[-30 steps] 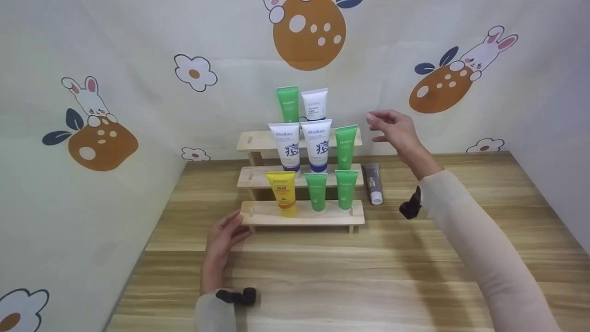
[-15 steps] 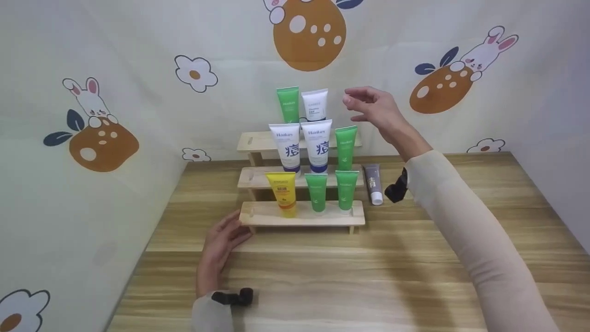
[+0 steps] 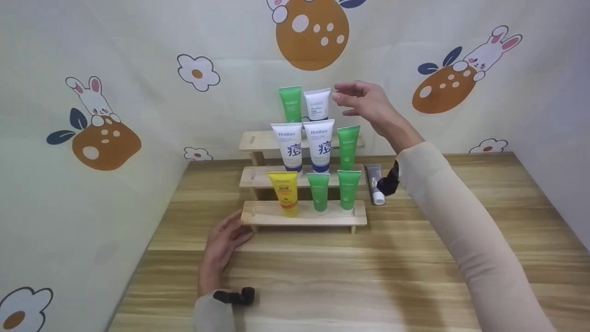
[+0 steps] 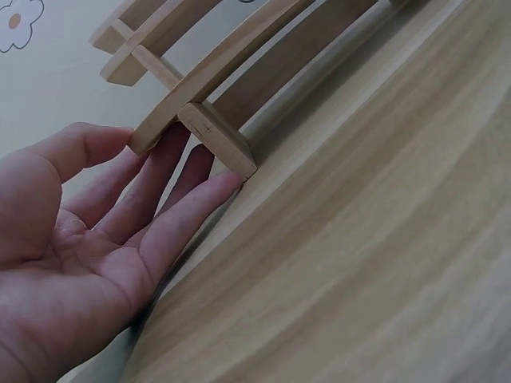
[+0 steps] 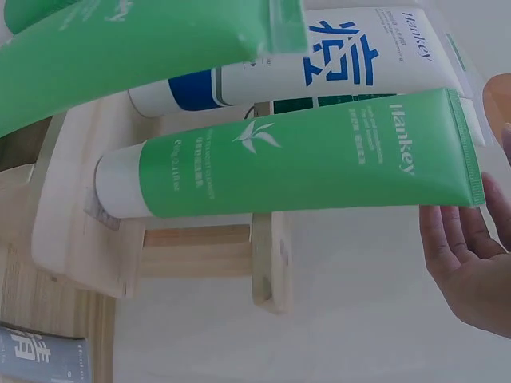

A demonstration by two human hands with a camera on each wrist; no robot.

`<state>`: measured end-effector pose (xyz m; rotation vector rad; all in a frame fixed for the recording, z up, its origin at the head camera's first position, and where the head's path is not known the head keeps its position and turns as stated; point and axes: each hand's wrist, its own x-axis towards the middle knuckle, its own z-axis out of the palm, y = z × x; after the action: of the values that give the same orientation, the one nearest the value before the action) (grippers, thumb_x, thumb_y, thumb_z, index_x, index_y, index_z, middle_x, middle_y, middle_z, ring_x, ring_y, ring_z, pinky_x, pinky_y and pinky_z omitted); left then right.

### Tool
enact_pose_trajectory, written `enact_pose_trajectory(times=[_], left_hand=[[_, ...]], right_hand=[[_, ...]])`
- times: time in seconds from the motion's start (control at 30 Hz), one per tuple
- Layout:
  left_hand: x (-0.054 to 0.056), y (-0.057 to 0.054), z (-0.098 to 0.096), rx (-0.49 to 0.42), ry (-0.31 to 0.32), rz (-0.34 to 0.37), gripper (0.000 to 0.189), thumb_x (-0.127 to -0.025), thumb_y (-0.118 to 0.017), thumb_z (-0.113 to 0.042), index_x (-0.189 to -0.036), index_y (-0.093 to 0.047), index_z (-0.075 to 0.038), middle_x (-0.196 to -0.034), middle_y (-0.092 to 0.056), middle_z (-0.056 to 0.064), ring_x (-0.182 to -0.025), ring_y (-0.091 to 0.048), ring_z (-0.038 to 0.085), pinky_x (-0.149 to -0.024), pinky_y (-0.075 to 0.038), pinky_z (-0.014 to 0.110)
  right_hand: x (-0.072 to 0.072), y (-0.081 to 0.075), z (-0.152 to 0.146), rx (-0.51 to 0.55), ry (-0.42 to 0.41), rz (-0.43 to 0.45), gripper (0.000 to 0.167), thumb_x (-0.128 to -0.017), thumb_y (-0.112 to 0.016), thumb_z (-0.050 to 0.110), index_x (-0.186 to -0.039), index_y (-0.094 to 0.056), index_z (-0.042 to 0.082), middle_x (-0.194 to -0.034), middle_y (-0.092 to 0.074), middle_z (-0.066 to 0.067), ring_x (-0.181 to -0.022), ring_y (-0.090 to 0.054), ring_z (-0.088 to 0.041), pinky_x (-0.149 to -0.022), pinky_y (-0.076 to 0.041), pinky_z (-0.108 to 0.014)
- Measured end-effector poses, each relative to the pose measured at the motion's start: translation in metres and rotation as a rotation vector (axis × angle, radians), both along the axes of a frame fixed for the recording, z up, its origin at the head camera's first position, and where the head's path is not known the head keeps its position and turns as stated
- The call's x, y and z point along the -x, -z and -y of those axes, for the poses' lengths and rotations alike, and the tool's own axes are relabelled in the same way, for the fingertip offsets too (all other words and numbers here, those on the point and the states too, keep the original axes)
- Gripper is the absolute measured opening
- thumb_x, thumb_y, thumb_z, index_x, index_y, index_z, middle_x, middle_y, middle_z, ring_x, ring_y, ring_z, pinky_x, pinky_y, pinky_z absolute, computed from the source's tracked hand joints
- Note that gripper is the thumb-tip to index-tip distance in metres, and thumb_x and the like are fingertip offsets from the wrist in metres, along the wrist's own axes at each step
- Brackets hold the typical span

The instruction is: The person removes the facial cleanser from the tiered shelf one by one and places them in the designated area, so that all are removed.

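My left hand [image 3: 222,242] holds the left end of the lowest step of a three-tier wooden display stand [image 3: 258,214]. In the left wrist view, the thumb touches the shelf's end and the other fingers [image 4: 196,207] reach to its leg. At the top tier, my right hand [image 3: 366,102] is raised with thumb and fingers apart, fingertips right at the edge of a small white tube [image 3: 317,102]. Left of that tube stands a green tube [image 3: 290,103]. The right wrist view shows the middle tier's green tube [image 5: 279,163] in front of this hand.
Two white tubes with blue caps [image 3: 288,145] share the middle tier. A yellow tube [image 3: 284,191] and two green tubes [image 3: 319,191] stand on the bottom tier. A grey tube [image 3: 373,174] lies on the table right of the stand. A patterned cloth [image 3: 239,46] hangs behind.
My right hand has moved left and upward, from beside the stand to the small white tube on the top tier. The left hand stays at the stand's lower left end.
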<state>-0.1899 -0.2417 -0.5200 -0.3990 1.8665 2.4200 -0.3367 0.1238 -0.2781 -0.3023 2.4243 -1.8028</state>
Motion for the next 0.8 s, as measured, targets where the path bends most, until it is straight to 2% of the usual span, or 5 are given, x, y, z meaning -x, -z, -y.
enact_pose_trajectory(times=[0.27, 0.43, 0.8], left_hand=[[0.000, 0.002, -0.001, -0.028, -0.001, -0.026, 0.047, -0.101, -0.054, -0.005, -0.145, -0.045, 0.005, -0.119, -0.065, 0.007, -0.101, -0.069, 0.020, -0.095, -0.062, 0.042], [-0.001, 0.001, -0.001, -0.020, 0.001, -0.035, 0.045, -0.101, -0.053, -0.006, -0.144, -0.046, 0.005, -0.120, -0.065, 0.008, -0.102, -0.069, 0.020, -0.093, -0.062, 0.041], [-0.001, 0.002, -0.001, -0.034, -0.008, -0.019, 0.046, -0.100, -0.055, -0.006, -0.145, -0.047, 0.004, -0.124, -0.063, 0.009, -0.104, -0.069, 0.022, -0.095, -0.062, 0.044]], right_hand=[[0.003, -0.005, 0.007, -0.047, -0.025, 0.036, 0.056, -0.093, -0.069, 0.040, -0.144, -0.053, 0.021, -0.145, -0.054, -0.001, -0.133, -0.053, -0.024, -0.113, -0.050, -0.037], [0.003, -0.006, 0.013, -0.074, -0.018, 0.057, 0.057, -0.092, -0.070, 0.039, -0.143, -0.053, 0.020, -0.144, -0.055, -0.001, -0.128, -0.056, -0.019, -0.112, -0.051, -0.035], [0.008, -0.003, 0.024, -0.079, 0.052, 0.093, 0.043, -0.094, -0.071, 0.028, -0.134, -0.062, 0.019, -0.137, -0.060, -0.001, -0.124, -0.058, -0.018, -0.112, -0.051, -0.033]])
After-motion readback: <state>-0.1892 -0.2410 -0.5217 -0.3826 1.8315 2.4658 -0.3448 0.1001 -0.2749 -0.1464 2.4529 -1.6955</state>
